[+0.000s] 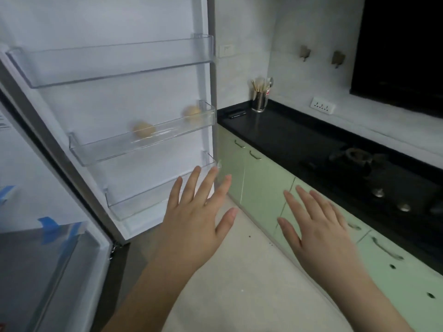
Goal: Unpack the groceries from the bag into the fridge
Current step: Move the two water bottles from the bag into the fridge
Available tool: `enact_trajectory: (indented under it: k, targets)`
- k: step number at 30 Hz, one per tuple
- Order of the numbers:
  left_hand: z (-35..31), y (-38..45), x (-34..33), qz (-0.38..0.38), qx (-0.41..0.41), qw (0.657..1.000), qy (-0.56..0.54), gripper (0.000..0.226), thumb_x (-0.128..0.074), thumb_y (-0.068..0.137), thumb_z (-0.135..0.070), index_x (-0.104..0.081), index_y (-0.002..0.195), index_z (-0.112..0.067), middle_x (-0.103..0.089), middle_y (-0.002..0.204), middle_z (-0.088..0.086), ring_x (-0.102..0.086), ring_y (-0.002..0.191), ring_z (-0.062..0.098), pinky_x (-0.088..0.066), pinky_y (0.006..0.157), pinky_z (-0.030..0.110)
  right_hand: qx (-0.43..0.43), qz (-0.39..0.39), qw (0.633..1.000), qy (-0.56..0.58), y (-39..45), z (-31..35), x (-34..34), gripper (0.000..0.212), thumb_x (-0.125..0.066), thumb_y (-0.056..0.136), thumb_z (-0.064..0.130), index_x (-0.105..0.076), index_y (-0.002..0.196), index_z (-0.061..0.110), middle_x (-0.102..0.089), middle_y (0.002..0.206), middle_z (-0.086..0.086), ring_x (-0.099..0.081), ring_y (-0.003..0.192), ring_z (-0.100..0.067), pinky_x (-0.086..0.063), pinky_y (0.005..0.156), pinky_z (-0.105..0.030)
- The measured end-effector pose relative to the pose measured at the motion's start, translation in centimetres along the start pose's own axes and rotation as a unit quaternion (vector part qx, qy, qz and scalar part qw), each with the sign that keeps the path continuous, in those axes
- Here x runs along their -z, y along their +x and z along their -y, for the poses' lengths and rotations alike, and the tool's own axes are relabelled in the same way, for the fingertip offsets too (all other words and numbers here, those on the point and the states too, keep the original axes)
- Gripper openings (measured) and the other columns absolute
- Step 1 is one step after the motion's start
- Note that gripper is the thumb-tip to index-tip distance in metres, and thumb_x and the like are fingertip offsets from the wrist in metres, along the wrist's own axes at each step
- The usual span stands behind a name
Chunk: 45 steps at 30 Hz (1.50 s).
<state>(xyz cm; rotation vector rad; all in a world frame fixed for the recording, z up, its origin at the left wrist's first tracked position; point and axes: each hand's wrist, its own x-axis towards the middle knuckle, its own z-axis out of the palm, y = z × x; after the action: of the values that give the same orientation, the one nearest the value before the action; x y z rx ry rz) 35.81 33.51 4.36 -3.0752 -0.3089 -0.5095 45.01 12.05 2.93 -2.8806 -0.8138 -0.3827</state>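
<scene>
The fridge door (119, 25) stands swung wide, its white inner side facing me with three clear door shelves. On the middle shelf (115, 149) lie two round yellowish fruits, one at the left (143, 130) and one at the right end (191, 113). The top shelf (72, 75) and bottom shelf (134, 207) hold nothing I can see. My left hand (196, 212) is spread flat in front of the bottom shelf's right end, fingers apart, holding nothing. My right hand (318, 224) is spread too, over the green cabinets. No grocery bag is in view.
The fridge interior with a drawer taped in blue (48, 259) is at the lower left. Green cabinets (261, 188) run under a black counter (287, 135) with a utensil holder (259, 99) and a gas stove (359, 161). Pale floor (239, 283) lies below my hands.
</scene>
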Motion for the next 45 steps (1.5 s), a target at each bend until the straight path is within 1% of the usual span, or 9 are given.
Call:
enact_trajectory:
  k: [4, 10, 16, 21, 26, 32, 38, 43, 45]
  targets:
    - [-4.6, 0.5, 0.5, 0.01, -0.079, 0.996, -0.036, 0.063, -0.01, 0.099, -0.059, -0.028, 0.153, -0.032, -0.025, 0.162, -0.002, -0.014, 0.151, 0.025, -0.01, 0.12, 0.047, -0.055, -0.01, 0.998, -0.033, -3.4, -2.9, 2.0, 0.061, -0.024, 0.095, 0.054, -0.041, 0.143, 0.022, -0.044, 0.148, -0.006, -0.038, 0.137, -0.027, -0.027, 0.113, -0.045]
    - [-12.9, 1.9, 2.3, -0.002, -0.174, 0.982, -0.071, 0.065, -0.009, 0.097, -0.063, -0.015, 0.155, -0.034, -0.019, 0.163, -0.003, -0.009, 0.151, 0.022, -0.012, 0.121, 0.048, -0.131, -0.045, 0.989, -0.049, -8.8, -8.4, 5.3, 0.058, -0.027, 0.095, 0.053, -0.045, 0.141, 0.023, -0.046, 0.146, -0.005, -0.039, 0.136, -0.026, -0.029, 0.112, -0.044]
    - [-26.2, 0.8, 2.5, 0.0, -0.274, 0.958, -0.087, 0.065, -0.011, 0.098, -0.063, -0.024, 0.154, -0.032, -0.027, 0.161, -0.001, -0.018, 0.15, 0.024, -0.016, 0.12, 0.045, -0.245, -0.071, 0.964, -0.073, -17.7, -17.4, 8.6, 0.058, -0.027, 0.094, 0.052, -0.051, 0.137, 0.02, -0.051, 0.141, -0.007, -0.045, 0.132, -0.03, -0.036, 0.108, -0.049]
    - [-38.3, -1.4, 2.7, -0.002, -0.373, 0.923, -0.098, 0.064, -0.017, 0.098, -0.061, -0.032, 0.151, -0.029, -0.034, 0.158, 0.002, -0.026, 0.147, 0.026, -0.013, 0.117, 0.043, -0.323, -0.085, 0.937, -0.1, -26.0, -25.4, 10.9, 0.057, -0.028, 0.095, 0.05, -0.054, 0.134, 0.018, -0.053, 0.139, -0.009, -0.048, 0.129, -0.032, -0.037, 0.107, -0.05]
    - [-47.0, -3.7, 2.5, 0.007, -0.42, 0.901, -0.106, 0.064, -0.017, 0.098, -0.062, -0.032, 0.151, -0.031, -0.031, 0.159, 0.0, -0.023, 0.148, 0.024, -0.014, 0.118, 0.043, -0.372, -0.093, 0.917, -0.111, -32.5, -30.8, 12.0, 0.058, -0.028, 0.094, 0.05, -0.055, 0.133, 0.017, -0.054, 0.138, -0.01, -0.049, 0.127, -0.033, -0.039, 0.105, -0.051]
    - [-53.1, -3.1, 2.7, 0.003, -0.443, 0.888, -0.123, 0.066, -0.015, 0.096, -0.063, -0.029, 0.153, -0.032, -0.026, 0.161, -0.004, -0.018, 0.149, 0.026, -0.009, 0.12, 0.04, -0.42, -0.101, 0.895, -0.112, -37.1, -35.5, 13.3, 0.061, -0.023, 0.095, 0.053, -0.051, 0.137, 0.018, -0.05, 0.142, -0.01, -0.042, 0.133, -0.033, -0.029, 0.111, -0.05]
    - [-59.6, -2.6, 1.0, 0.015, -0.493, 0.86, -0.131, 0.064, -0.016, 0.098, -0.06, -0.034, 0.151, -0.029, -0.032, 0.159, -0.001, -0.025, 0.147, 0.025, -0.02, 0.118, 0.044, -0.462, -0.113, 0.873, -0.109, -38.6, -39.3, 13.1, 0.06, -0.027, 0.095, 0.053, -0.049, 0.138, 0.018, -0.049, 0.143, -0.009, -0.041, 0.134, -0.031, -0.029, 0.111, -0.047]
    - [-65.3, -1.6, -2.3, 0.032, -0.554, 0.82, -0.141, 0.064, -0.015, 0.099, -0.062, -0.03, 0.152, -0.029, -0.031, 0.159, 0.0, -0.026, 0.147, 0.026, -0.024, 0.117, 0.045, -0.488, -0.095, 0.856, -0.142, -38.4, -43.6, 12.6, 0.059, -0.029, 0.094, 0.051, -0.049, 0.138, 0.017, -0.048, 0.144, -0.009, -0.037, 0.137, -0.032, -0.02, 0.113, -0.045]
    - [-67.3, 0.1, -3.2, 0.038, -0.559, 0.814, -0.153, 0.065, -0.014, 0.099, -0.062, -0.03, 0.152, -0.028, -0.031, 0.159, 0.001, -0.027, 0.147, 0.027, -0.027, 0.116, 0.046, -0.502, -0.087, 0.847, -0.151, -37.8, -45.6, 12.5, 0.061, -0.028, 0.094, 0.052, -0.049, 0.139, 0.017, -0.047, 0.144, -0.008, -0.036, 0.137, -0.033, -0.017, 0.115, -0.045]
